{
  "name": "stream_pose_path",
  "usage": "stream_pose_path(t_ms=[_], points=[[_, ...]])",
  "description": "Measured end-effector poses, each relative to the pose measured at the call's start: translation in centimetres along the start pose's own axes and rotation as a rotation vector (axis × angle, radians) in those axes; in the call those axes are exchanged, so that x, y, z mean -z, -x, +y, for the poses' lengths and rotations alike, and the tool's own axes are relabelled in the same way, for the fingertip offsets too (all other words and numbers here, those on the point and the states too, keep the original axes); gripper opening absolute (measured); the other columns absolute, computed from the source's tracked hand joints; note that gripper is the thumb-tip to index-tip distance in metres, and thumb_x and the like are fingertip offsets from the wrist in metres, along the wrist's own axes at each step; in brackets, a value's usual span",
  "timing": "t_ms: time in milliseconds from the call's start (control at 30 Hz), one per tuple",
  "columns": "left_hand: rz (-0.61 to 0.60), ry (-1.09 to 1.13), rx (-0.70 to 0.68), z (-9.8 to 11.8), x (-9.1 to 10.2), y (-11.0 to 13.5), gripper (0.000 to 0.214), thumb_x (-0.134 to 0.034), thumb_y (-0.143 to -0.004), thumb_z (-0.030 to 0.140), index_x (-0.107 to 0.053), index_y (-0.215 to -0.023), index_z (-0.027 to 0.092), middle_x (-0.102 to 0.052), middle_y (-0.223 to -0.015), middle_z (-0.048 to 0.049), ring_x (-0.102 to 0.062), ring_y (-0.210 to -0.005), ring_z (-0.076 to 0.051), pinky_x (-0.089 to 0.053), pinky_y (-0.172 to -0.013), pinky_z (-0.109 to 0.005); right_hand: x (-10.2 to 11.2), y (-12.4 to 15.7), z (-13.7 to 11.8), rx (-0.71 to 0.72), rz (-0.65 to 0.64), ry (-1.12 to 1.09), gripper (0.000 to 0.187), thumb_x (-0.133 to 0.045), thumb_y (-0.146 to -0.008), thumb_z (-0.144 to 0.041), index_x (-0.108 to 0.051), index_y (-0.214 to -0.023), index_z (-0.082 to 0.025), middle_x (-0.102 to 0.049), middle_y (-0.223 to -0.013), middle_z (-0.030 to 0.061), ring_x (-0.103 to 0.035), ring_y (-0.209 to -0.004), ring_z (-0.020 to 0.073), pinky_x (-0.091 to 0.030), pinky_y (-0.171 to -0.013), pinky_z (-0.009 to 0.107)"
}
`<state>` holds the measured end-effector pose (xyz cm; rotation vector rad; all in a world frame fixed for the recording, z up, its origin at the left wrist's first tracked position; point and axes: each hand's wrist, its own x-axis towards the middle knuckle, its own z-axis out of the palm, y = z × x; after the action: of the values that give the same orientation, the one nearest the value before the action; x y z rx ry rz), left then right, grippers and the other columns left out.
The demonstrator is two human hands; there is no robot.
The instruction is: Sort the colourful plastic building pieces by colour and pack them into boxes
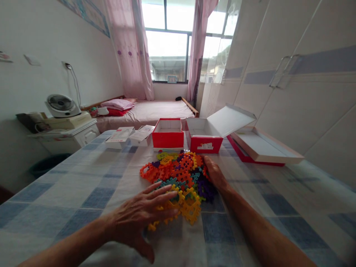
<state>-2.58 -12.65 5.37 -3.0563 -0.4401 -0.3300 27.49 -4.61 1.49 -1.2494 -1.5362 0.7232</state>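
A pile of flat plastic interlocking pieces (180, 174) in orange, yellow, teal and purple lies on a blue-and-white checked tablecloth (83, 178). My left hand (141, 215) rests open, fingers stretched out flat over the yellow pieces at the near left edge of the pile. My right hand (215, 174) lies against the pile's right side, fingers extended along the orange and purple pieces. Neither hand grips a piece.
Two open red boxes (168, 139) (205, 142) stand behind the pile, one with its white lid raised. A larger flat red-and-white box (261, 146) lies at the right. Booklets (130, 135) lie at the left. Beyond are a bed, a fan, a wardrobe.
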Motion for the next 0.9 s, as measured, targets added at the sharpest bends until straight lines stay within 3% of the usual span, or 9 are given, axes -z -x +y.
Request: stream_pose_path(t_ms=[100,233,433,567,667,800,900], points=[[-0.010,-0.016,0.044,0.0,-0.9,0.2,0.086,-0.051,-0.069,0.072,-0.026,-0.141,0.031,-0.019,-0.151,-0.0058,-0.020,-0.136,-0.032,-0.016,-0.111,-0.050,-0.1,0.1,-0.4,0.010,-0.014,0.019,0.058,-0.027,-0.087,-0.061,-0.059,-0.115,-0.021,-0.062,-0.115,0.0053,-0.053,-0.109,0.0220,-0.036,-0.099,0.036],[0.119,-0.088,0.103,-1.3,-2.3,-2.0,0.076,-0.050,-0.076,0.065,-0.031,-0.139,0.029,-0.017,-0.151,-0.0079,-0.017,-0.137,-0.032,-0.018,-0.110,-0.051,0.0,0.3,-0.9,0.003,-0.017,0.045,0.059,-0.026,-0.087,-0.062,-0.059,-0.113,-0.021,-0.062,-0.113,0.0055,-0.053,-0.109,0.0212,-0.035,-0.099,0.034],[0.365,-0.131,0.237,-2.3,-1.7,-5.0,0.058,-0.052,-0.082,0.052,-0.042,-0.132,0.024,-0.033,-0.145,-0.0107,-0.024,-0.135,-0.028,-0.023,-0.110,-0.049,0.0,0.4,-0.8,0.008,-0.025,0.046,0.056,-0.023,-0.089,-0.060,-0.058,-0.111,-0.022,-0.061,-0.113,0.0058,-0.053,-0.108,0.0205,-0.036,-0.098,0.034],[0.571,-0.001,0.509,-3.9,-0.1,-6.2,0.039,-0.042,-0.090,0.041,-0.052,-0.123,0.023,-0.044,-0.137,-0.0081,-0.035,-0.130,-0.023,-0.028,-0.108,-0.043,0.0,0.4,-0.9,0.013,-0.023,0.029,0.055,-0.025,-0.089,-0.059,-0.057,-0.113,-0.022,-0.059,-0.117,0.0062,-0.051,-0.111,0.0207,-0.035,-0.100,0.034],[0.827,0.219,0.773,-6.6,0.2,-6.1,0.042,-0.031,-0.092,0.042,-0.057,-0.115,0.018,-0.053,-0.127,-0.0087,-0.047,-0.119,-0.021,-0.035,-0.103,-0.035,0.0,0.4,-0.8,0.014,-0.021,0.022,0.056,-0.025,-0.088,-0.060,-0.057,-0.114,-0.022,-0.059,-0.120,0.0060,-0.052,-0.111,0.0210,-0.035,-0.100,0.035],[1.069,0.429,1.056,-10.3,-1.5,-4.0,0.055,-0.032,-0.086,0.056,-0.061,-0.103,0.012,-0.062,-0.110,-0.0123,-0.056,-0.104,-0.024,-0.040,-0.096,-0.036,0.2,0.2,-0.3,0.012,-0.007,0.030,0.058,-0.026,-0.087,-0.062,-0.057,-0.114,-0.022,-0.059,-0.121,0.0061,-0.052,-0.111,0.0216,-0.036,-0.100,0.036],[1.111,0.626,1.184,-11.5,-3.5,-2.1,0.067,-0.034,-0.079,0.067,-0.062,-0.100,0.010,-0.065,-0.104,-0.0149,-0.060,-0.096,-0.026,-0.046,-0.086,-0.038,0.2,0.1,0.1,0.011,0.007,0.033,0.060,-0.026,-0.086,-0.064,-0.059,-0.112,-0.021,-0.061,-0.117,0.0065,-0.053,-0.111,0.0228,-0.037,-0.098,0.038]])
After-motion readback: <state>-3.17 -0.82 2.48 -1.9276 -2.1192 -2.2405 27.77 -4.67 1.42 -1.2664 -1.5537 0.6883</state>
